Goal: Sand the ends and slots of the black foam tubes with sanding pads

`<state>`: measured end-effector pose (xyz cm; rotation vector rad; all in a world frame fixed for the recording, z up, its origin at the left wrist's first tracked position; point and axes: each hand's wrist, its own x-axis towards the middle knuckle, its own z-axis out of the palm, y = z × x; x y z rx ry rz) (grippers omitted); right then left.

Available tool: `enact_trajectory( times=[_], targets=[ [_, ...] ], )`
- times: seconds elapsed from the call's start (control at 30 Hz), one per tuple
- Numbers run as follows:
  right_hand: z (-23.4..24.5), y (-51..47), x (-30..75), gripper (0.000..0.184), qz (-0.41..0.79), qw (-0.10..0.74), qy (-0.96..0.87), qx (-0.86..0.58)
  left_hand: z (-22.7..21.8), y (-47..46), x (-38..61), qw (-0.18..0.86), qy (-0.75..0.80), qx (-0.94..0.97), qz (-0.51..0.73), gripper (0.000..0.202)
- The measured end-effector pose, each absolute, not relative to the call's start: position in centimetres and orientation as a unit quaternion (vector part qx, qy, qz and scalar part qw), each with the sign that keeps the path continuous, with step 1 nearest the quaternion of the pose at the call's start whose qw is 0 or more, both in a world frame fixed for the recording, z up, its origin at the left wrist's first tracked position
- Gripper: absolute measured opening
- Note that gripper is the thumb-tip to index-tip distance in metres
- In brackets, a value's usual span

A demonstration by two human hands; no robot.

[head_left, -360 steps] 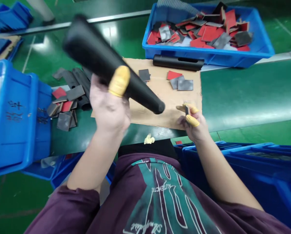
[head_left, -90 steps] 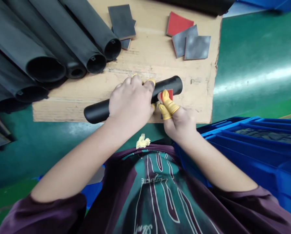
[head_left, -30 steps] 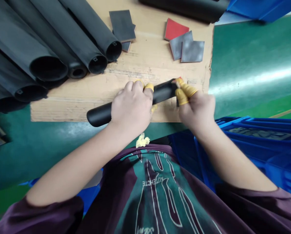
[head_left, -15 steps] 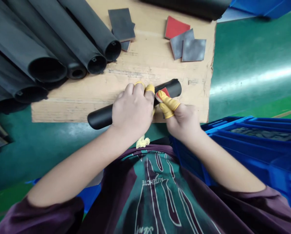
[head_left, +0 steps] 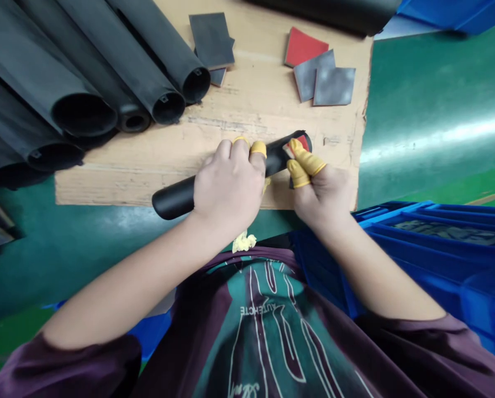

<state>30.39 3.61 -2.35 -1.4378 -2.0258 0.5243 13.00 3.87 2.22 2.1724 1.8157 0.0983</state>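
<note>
A short black tube point(head_left: 175, 197) lies slanted over the near edge of the cardboard-covered table. My left hand point(head_left: 231, 179) is wrapped round its middle, with yellow finger cots on some fingertips. At the tube's right end, my right hand point(head_left: 320, 182) pinches a red sanding pad point(head_left: 300, 145) against the black surface. Yellow cots cover its thumb and forefinger; the other fingers are mostly hidden. Beyond the hands lie a loose red pad point(head_left: 304, 46) and two grey pads point(head_left: 334, 86), overlapping each other.
Several large black tubes point(head_left: 143, 61) are heaped at the left with open ends towards me. A stack of dark pads point(head_left: 211, 40) sits beside them. Another black tube point(head_left: 334, 14) lies along the far side. Blue crates point(head_left: 413, 249) stand at my right.
My right hand has slid the red pad rightward along the tube to its far end. My left hand keeps its grip. The whole view has shifted slightly.
</note>
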Motion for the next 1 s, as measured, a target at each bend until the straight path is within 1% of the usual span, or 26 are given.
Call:
enact_trajectory(
  times=[0.17, 0.3, 0.47, 0.6, 0.73, 0.8, 0.9, 1.0],
  targets=[
    [-2.3, 3.8, 30.2, 0.04, 0.179, 0.272, -0.769, -0.549, 2.3, 3.8, 13.0, 0.167, 0.635, 0.754, 0.034, 0.027],
    [-2.6, 3.6, 30.8, 0.04, 0.151, 0.302, -0.766, -0.547, 2.3, 3.8, 13.0, 0.181, 0.641, 0.744, 0.039, 0.027],
    [-2.6, 3.8, 30.3, 0.039, 0.172, 0.28, -0.77, -0.547, 2.4, 3.8, 13.0, 0.165, 0.632, 0.757, 0.021, 0.029],
    [-2.1, 4.1, 30.1, 0.041, 0.152, 0.297, -0.757, -0.561, 2.4, 3.7, 13.0, 0.155, 0.633, 0.758, 0.023, 0.027],
    [-2.1, 3.9, 29.8, 0.041, 0.179, 0.274, -0.767, -0.553, 2.3, 3.7, 13.0, 0.156, 0.63, 0.761, 0.027, 0.027],
    [-2.3, 3.7, 29.8, 0.041, 0.173, 0.283, -0.76, -0.559, 2.3, 3.7, 13.0, 0.154, 0.633, 0.758, 0.03, 0.029],
    [-2.5, 3.5, 29.7, 0.041, 0.128, 0.306, -0.749, -0.573, 2.2, 3.6, 13.0, 0.159, 0.634, 0.756, 0.034, 0.028],
    [-2.5, 3.6, 29.6, 0.04, 0.146, 0.299, -0.763, -0.554, 2.2, 3.6, 13.0, 0.165, 0.637, 0.752, 0.038, 0.027]
  ],
)
